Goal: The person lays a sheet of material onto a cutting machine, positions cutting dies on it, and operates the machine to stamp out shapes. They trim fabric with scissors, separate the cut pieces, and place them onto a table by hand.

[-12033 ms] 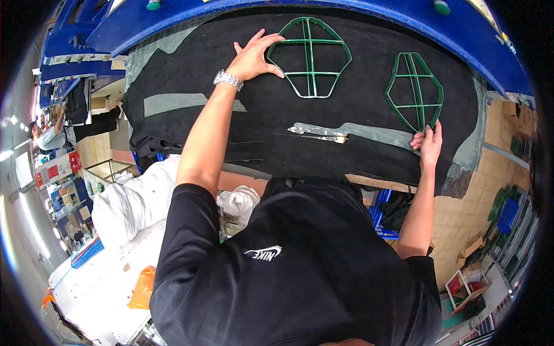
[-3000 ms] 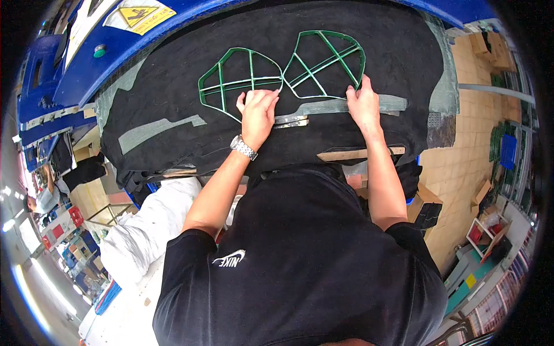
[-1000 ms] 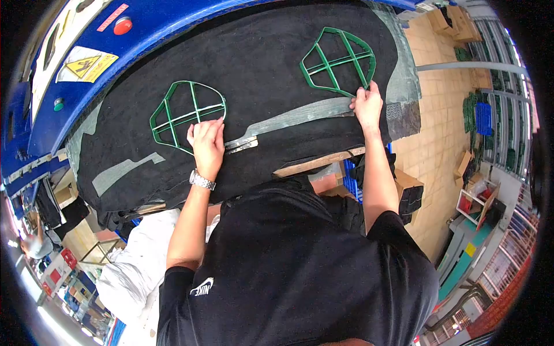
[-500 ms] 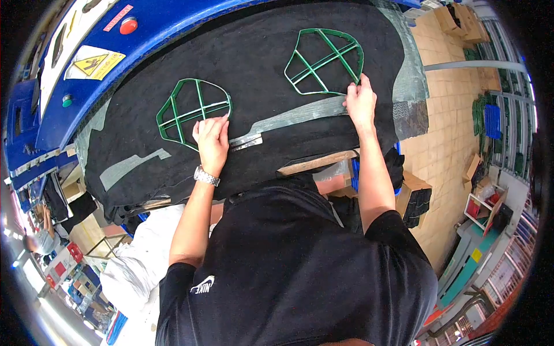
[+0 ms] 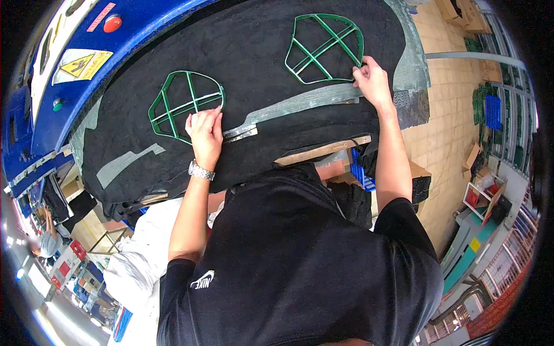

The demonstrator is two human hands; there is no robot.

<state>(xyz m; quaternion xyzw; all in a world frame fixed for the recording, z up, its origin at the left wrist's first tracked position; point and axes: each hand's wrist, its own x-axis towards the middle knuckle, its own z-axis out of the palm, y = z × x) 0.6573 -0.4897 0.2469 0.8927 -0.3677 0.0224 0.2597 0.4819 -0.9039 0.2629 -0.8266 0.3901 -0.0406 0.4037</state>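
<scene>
Two green cutting dies, open outlines with crossing bars inside, lie apart on a black leather-like sheet. The left die has my left hand at its lower right edge, fingers closed on the rim. At the lower right corner of the right die, my right hand pinches the rim between thumb and fingers. Just below the right die runs a long grey-green strip, with a short metal piece near its left end. My fingertips are partly hidden behind the hands.
A blue machine with a red button and a yellow warning label curves along the upper left. A wooden bar shows at the sheet's near edge. Another person stands far left; cardboard boxes stand at upper right.
The camera view has shifted slightly, carrying most of the scene up and left. My right hand appears higher and farther right, still at the right die's corner. Both hands keep their grips.
</scene>
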